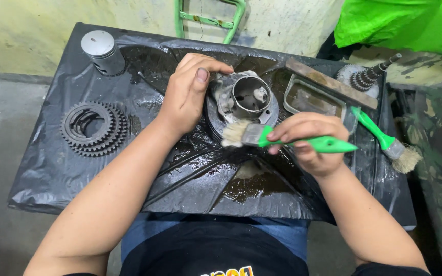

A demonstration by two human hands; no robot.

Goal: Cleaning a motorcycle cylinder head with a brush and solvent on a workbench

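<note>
Metal cylinder part (245,99), open bore facing up, sits upper centre of frame on a round dark base. Left hand (188,92) grips its left side, fingers curled over the rim. Right hand (310,138) clenched round a green-handled brush (282,139), bristles touching the lower left edge of the part. Table (47,163) is wrapped in black plastic sheet, wet and oily, with a brown puddle pooled in the creases at centre below the part. Stacked gear cluster (94,128) lies flat at left, well apart from the hands. Grey piston (102,52) stands upright at upper left corner. Shallow rectangular metal tray (313,99) with dirty liquid just right of the part, a flat rusty bar (331,83) laid across its far rim. Second green brush (387,143) lies at right edge of table. Geared shaft (367,76) at upper right. Room: stained pale wall behind, grey concrete floor at left, green metal frame (211,20) top centre, bright green sheet (400,23) top right, camouflage cloth (436,153) at right.
</note>
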